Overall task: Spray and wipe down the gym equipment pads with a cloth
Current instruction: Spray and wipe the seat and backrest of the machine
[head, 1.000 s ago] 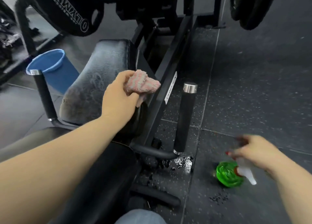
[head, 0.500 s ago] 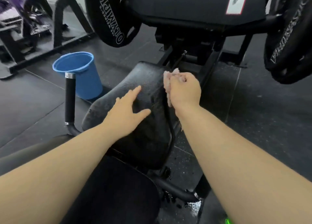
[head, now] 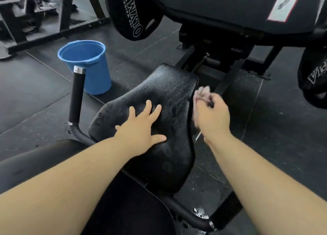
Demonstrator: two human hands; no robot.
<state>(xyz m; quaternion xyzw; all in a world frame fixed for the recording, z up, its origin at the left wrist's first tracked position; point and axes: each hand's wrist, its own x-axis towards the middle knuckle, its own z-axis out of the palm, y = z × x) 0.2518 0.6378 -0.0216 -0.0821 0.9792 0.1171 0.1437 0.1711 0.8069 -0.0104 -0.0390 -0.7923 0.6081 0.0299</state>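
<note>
A black padded seat [head: 169, 96] of a gym machine slopes away in the middle of the view. My left hand [head: 141, 128] lies flat on its near half, fingers spread. My right hand [head: 212, 118] grips a bunched pink cloth [head: 201, 93] at the seat's right edge; the cloth is blurred and mostly hidden behind my fingers. The spray bottle is out of view.
A blue bucket [head: 88, 65] stands on the floor left of the seat, behind an upright black handle [head: 77, 96]. Weight plates [head: 132, 13] hang above at the back. A second handle [head: 200, 218] lies low at the right. Rubber floor tiles [head: 283, 137] spread to the right.
The cloth passed from my left hand to my right, which let go of the green spray bottle. My left hand now lies flat on the seat, and my right has slid along the seat's right edge.
</note>
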